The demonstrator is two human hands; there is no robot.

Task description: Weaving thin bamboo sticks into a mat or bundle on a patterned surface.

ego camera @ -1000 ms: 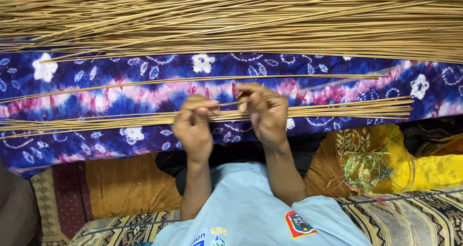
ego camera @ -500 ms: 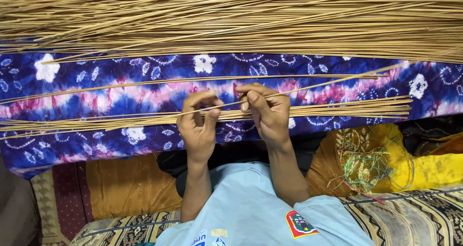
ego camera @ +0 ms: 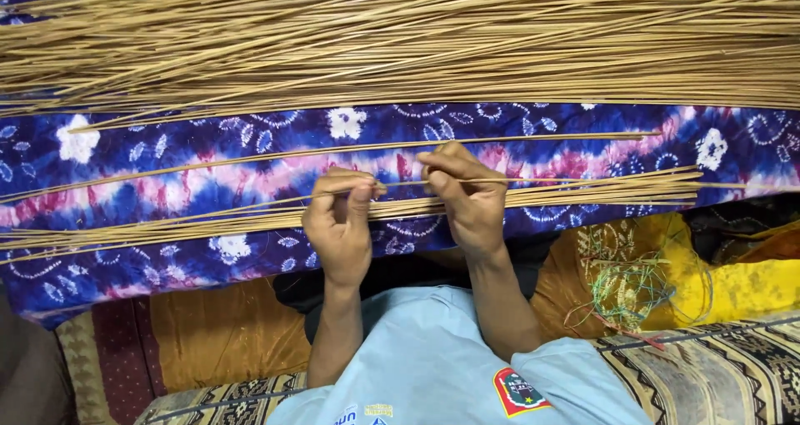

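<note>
at centre, over the blue tie-dye cloth (ego camera: 167, 225), the left hand (ego camera: 337, 229) and right hand (ego camera: 467, 200) pinch one thin stick (ego camera: 583, 179), fingers closed, seemingly sorting it from the small bundle (ego camera: 600, 196); big pile (ego camera: 400, 42) at twelve o'clock. next calls for lifting it free.

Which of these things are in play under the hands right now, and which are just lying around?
In play:
left hand
right hand
thin stick pinched between both
small stick bundle
big stick pile
blue tie-dye cloth

Lying about:
tangled green threads
yellow cloth
patterned mat
</note>
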